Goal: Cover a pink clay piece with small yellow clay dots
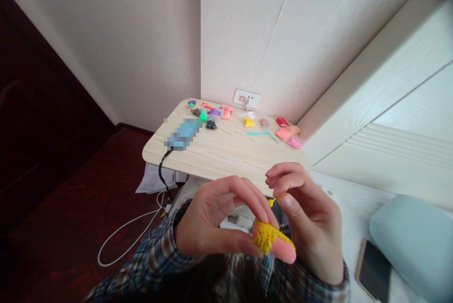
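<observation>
My left hand [219, 218] is closed, holding a pink clay piece [285, 251] between thumb and fingertips. Bumpy yellow clay bits cover that piece's upper side and near end, leaving its rounded right end smooth and pink. Just to the right, my right hand [311, 220] is raised with thumb and index finger pinched on a small bit of yellow clay [272, 202]. The pinched bit is apart from the pink piece. Both hands are above my lap, in front of the table's near edge.
On the pale wooden table [219, 152] lie several clay packets, including a yellow one [248, 122] and a pink one [283, 134], and blue sticks [258, 134]. A blurred-out blue device [184, 134] has a black cable. A phone [374, 270] lies beside a pale blue cushion [414, 246].
</observation>
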Demonstrator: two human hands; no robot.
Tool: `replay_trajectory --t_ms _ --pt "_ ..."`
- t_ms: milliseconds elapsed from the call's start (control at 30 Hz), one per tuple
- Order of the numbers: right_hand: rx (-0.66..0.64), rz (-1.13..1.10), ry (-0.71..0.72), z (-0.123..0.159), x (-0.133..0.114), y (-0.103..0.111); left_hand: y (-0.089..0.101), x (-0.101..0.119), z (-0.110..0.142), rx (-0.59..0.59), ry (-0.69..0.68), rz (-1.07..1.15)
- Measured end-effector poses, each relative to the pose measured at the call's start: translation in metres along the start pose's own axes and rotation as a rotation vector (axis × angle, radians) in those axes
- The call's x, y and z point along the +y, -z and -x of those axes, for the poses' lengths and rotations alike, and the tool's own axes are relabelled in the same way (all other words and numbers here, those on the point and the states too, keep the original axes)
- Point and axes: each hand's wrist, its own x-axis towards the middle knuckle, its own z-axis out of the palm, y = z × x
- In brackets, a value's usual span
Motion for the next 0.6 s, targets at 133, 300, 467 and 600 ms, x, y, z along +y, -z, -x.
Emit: replay_trajectory --t_ms 133,300,467,600 --pt "0.028 -0.093 -0.039 -0.001 0.005 0.002 0.001 -0.001 0.001 0.008 -0.005 0.014" --pt "0.106 -0.388 -0.151 -0.005 0.009 -0.003 -0.001 -0.001 0.001 0.029 -0.009 0.002" --pt "0.066 -0.576 -0.269 -0.012 0.016 -0.007 0.000 -0.002 0.000 0.043 0.019 -0.006" --pt "0.107 -0.553 -0.253 -0.011 0.015 -0.007 0.002 -0.001 0.001 0.017 0.001 0.043"
